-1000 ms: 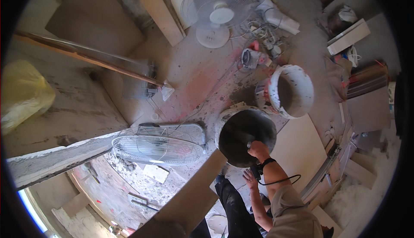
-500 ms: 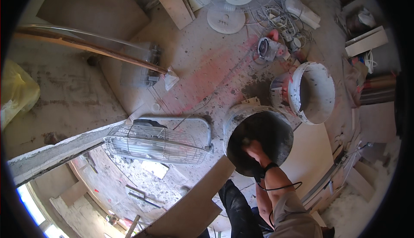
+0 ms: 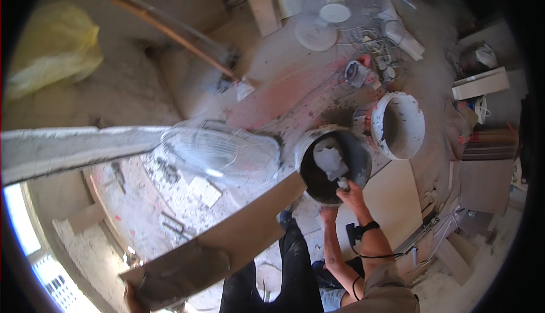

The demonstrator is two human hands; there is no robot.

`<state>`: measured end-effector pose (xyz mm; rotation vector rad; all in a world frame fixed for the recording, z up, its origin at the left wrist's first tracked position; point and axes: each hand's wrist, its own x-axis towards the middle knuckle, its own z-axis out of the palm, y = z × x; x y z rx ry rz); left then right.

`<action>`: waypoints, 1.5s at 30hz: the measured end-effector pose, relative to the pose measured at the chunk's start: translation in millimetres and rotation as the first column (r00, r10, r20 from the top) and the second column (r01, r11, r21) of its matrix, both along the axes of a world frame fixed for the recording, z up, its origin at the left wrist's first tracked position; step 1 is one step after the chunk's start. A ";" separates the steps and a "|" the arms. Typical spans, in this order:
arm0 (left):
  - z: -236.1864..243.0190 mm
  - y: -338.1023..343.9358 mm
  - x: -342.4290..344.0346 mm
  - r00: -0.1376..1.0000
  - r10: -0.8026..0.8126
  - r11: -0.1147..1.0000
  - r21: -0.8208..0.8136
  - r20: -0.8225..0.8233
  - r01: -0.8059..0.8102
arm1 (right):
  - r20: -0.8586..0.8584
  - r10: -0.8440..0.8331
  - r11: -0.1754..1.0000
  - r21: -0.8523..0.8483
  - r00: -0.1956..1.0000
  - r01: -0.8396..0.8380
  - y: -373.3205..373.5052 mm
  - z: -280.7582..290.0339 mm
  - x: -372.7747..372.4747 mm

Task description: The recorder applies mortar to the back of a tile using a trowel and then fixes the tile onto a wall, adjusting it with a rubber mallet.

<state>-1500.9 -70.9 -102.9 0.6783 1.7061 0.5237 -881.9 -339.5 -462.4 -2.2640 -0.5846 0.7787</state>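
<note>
Your right hand grips a flat-bladed trowel inside the crusted bucket ahead. Your left hand grasps a paste-smeared board.

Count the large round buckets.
2: a pale, round bucket, dark inside, at the right hand; a white, round, stained bucket beyond it, to the right. Others may be hidden.

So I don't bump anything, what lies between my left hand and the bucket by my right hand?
The long board, bearing a grey smear: in the head view, it runs from your left hand up toward the bucket.
</note>
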 end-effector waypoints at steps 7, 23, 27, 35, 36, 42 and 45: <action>-33.1 6.4 -17.4 0.998 0.027 0.999 0.020 0.058 -0.028 | 0.029 0.346 0.937 0.033 0.938 -0.347 37.5 177.2 -54.0; -113.2 4.0 -74.6 0.968 0.091 0.995 -0.061 0.234 -0.079 | 0.412 0.634 0.743 -0.088 0.655 -0.664 61.1 233.5 -225.2; -128.1 3.5 -83.6 0.959 0.106 0.993 -0.075 0.261 -0.089 | 0.268 0.568 0.811 -0.019 0.778 -0.585 40.4 260.5 -258.7; -125.3 6.0 -77.5 0.946 0.078 0.993 -0.109 0.314 -0.046 | -0.468 -0.101 0.916 -0.388 0.878 -0.101 37.3 196.2 -283.6; -124.8 5.2 -79.6 0.948 0.089 0.992 -0.112 0.306 -0.057 | -0.711 -0.313 0.943 -0.314 0.630 0.115 43.6 208.3 -288.9; -139.6 3.5 -84.3 0.927 0.092 0.994 -0.095 0.364 -0.061 | -0.906 -0.349 0.779 -0.423 -0.240 0.463 60.3 211.7 -359.9; -137.4 2.7 -82.2 0.929 0.120 0.991 -0.095 0.351 -0.092 | -0.918 -0.394 0.872 -0.356 0.050 0.335 70.6 223.7 -394.0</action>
